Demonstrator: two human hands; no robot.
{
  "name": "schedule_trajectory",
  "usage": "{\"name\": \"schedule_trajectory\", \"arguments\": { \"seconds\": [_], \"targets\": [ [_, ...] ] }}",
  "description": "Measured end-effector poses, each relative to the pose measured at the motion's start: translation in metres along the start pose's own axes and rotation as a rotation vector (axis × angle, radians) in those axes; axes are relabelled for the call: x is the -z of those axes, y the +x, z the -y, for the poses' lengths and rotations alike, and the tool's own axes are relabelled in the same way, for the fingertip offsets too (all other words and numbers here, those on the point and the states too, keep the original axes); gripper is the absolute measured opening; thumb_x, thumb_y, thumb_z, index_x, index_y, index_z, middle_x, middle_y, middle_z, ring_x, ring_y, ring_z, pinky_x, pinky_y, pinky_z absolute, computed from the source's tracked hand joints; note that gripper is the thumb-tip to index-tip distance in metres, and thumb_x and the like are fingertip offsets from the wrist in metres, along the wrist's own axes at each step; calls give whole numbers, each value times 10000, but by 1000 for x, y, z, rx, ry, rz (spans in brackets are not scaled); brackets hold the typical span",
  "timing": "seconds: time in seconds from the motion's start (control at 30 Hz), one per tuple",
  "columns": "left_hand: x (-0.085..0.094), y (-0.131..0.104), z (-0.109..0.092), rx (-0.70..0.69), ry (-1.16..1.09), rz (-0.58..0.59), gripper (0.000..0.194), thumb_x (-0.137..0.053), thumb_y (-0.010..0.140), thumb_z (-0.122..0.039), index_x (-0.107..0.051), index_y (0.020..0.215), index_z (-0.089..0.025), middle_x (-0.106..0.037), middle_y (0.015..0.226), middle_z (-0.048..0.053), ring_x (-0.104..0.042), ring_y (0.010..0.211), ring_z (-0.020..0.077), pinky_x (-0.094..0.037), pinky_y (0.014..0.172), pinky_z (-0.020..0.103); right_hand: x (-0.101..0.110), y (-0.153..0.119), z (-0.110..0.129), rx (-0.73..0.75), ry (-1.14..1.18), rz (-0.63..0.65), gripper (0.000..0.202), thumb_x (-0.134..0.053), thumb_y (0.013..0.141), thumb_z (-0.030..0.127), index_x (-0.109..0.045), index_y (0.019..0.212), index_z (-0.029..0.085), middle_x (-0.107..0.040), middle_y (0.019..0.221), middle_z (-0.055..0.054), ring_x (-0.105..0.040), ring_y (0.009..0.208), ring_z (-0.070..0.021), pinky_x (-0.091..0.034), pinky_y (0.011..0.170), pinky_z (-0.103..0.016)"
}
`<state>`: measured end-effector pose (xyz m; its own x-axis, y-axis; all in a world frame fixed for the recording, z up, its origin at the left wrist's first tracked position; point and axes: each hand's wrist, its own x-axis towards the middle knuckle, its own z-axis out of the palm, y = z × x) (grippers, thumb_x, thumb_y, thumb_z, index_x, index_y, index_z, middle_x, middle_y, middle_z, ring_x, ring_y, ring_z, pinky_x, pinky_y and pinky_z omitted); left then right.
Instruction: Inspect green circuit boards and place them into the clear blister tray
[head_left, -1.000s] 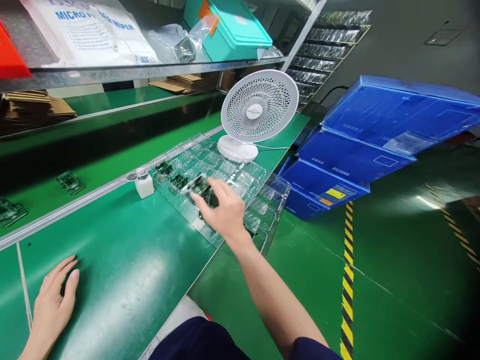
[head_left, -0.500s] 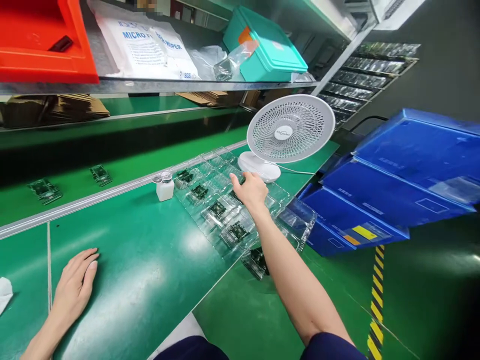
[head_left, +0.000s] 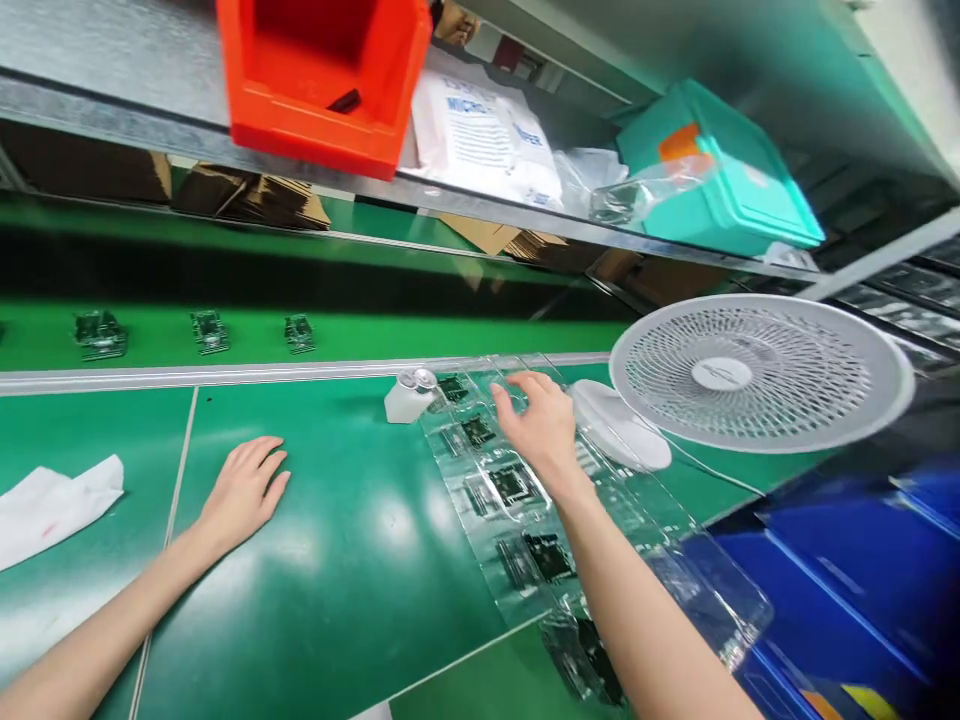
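Right hand (head_left: 541, 418) held above the far part of a clear plastic tray (head_left: 630, 515), thumb and fingers spread apart; nothing seen gripped, fingertip contact with the tray can't be told. Left hand (head_left: 244, 485) laid palm down on the green table (head_left: 330, 600), left of the tray, fingers loosely extended, no item seen held.

Circuit boards (head_left: 511, 485) seated in a line along the tray's left side, from its far left corner to the table's near edge. One more board (head_left: 596, 655) seen past that edge, partly hidden by the right forearm. Three loose boards (head_left: 210, 331) plainly seen beyond the metal rail (head_left: 300, 374) at the table's far edge. White bottle (head_left: 407, 402) stood at the tray's far left corner; crumpled white cloth (head_left: 60, 510) left toward the table's left side.

Risks, judged: the tray's near end appears unsupported past the table edge, so it could be tipped and boards spilled if pressed there or bumped by the forearm. Bottle could be knocked over and boards wetted, if it's filled, by a sideways sweep of the right hand. Fan (head_left: 757, 375) could be toppled if its cord (head_left: 720, 475) were snagged.
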<state>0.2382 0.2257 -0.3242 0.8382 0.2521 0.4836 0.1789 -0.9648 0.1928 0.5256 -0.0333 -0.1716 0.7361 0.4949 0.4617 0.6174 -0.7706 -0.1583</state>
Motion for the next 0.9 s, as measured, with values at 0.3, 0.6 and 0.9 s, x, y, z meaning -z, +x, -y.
{"name": "schedule_trajectory", "arguments": {
  "seconds": [0.3, 0.6, 0.9],
  "targets": [
    [0, 18, -4, 1, -5, -38, 259, -440, 937, -203, -678, 1007, -127, -678, 1195, 156, -622, 1136, 272, -499, 1009, 484, -70, 86, 195, 416, 139, 451, 492, -564, 894, 288, -552, 1363, 141, -468, 1451, -142, -549, 1237, -317, -443, 1064, -443],
    [-8, 26, 8, 99, -218, 6, 221, -513, 905, -220, -686, 992, -115, -665, 1214, 163, -598, 1178, 267, -471, 1050, 472, -180, 157, 291, 73, 209, 773, 580, -575, 890, 194, -439, 1429, 30, -659, 1108, -213, -696, 834, -232, -586, 775, -375],
    [-8, 28, 7, 111, -207, 45, 217, -542, 881, -214, -695, 976, -92, -664, 1209, 167, -579, 1189, 255, -431, 1085, 425, -197, 158, 399, 128, 356, 863, 731, -683, 780, 628, -557, 1297, 127, -603, 1270, -171, -664, 931, -234, -578, 740, -355]
  ]
}}
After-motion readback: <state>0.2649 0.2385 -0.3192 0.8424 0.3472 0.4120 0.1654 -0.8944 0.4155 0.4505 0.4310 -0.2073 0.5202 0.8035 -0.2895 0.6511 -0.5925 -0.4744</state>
